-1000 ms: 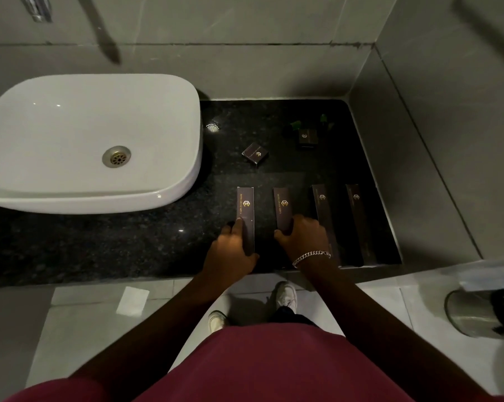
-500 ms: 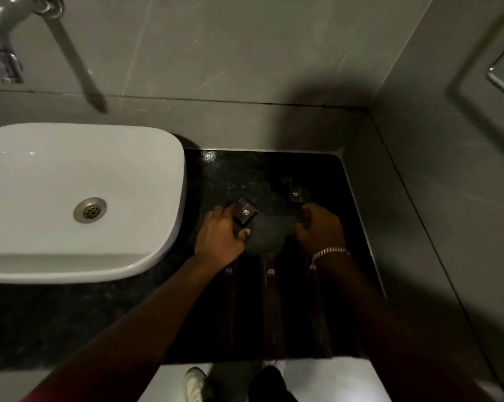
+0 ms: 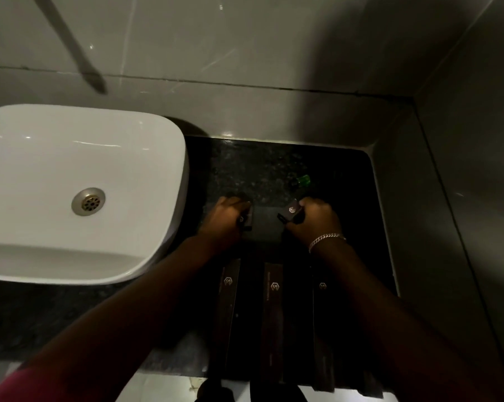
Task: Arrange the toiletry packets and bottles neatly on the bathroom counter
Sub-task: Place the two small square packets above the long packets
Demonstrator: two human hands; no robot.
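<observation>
On the black granite counter (image 3: 259, 166), long dark packets with gold logos lie side by side near the front edge: one on the left (image 3: 226, 303), one in the middle (image 3: 271, 314), one on the right (image 3: 321, 320). My left hand (image 3: 226, 220) is closed on a small square dark packet (image 3: 243, 223), mostly hidden under my fingers. My right hand (image 3: 314, 219), with a silver bracelet, grips another small square packet (image 3: 291, 213), tilted with its logo showing. A small green bottle (image 3: 301, 180) lies on the counter just behind my right hand.
A white basin (image 3: 79, 192) sits on the counter to the left, its side close to my left hand. Grey tiled walls close in the counter at the back and right. The scene is dim, and my forearms cover parts of the long packets.
Both hands have closed on the two small square packets and drawn them nearer to me. The camera has tilted down and closer, so the long packets show again.
</observation>
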